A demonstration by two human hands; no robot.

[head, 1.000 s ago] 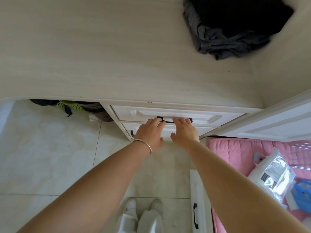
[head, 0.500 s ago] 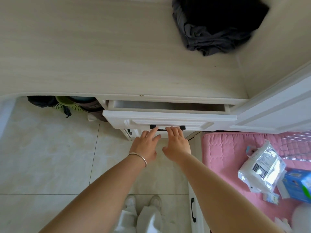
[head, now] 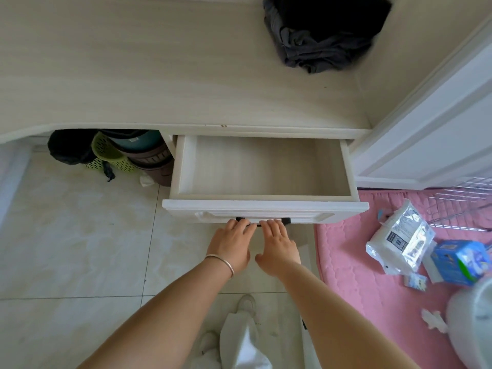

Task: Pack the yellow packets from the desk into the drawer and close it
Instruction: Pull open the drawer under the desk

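Sliding well out now, the drawer (head: 263, 166) is showing most of its bare floor, where half a second back only a thin slot was open under the table (head: 159, 62) edge. Both hands are working the black handle (head: 262, 221) on the drawer front: the left hand (head: 231, 245) and the right hand (head: 278, 245) are sitting side by side, fingers hooking over the bar, so each grip is clamping on the handle and sharing the pull to keep the drawer running straight.

Counting up: one open drawer, one handle, two hands, one silver bangle (head: 222, 263) on the left wrist. Yellow packets? None are showing anywhere on the table; only one dark bundle of clothing (head: 319, 35) is lying at its far right corner, well beyond the drawer. Left of the drawer, under the table, stacked basins and a green basket (head: 106, 155) are tucked away. Right of the drawer, on the pink mat (head: 359, 262), one white plastic packet (head: 399, 241) and one blue box (head: 458, 262) are lying. Packing, by my reading, is not yet starting; opening comes first.
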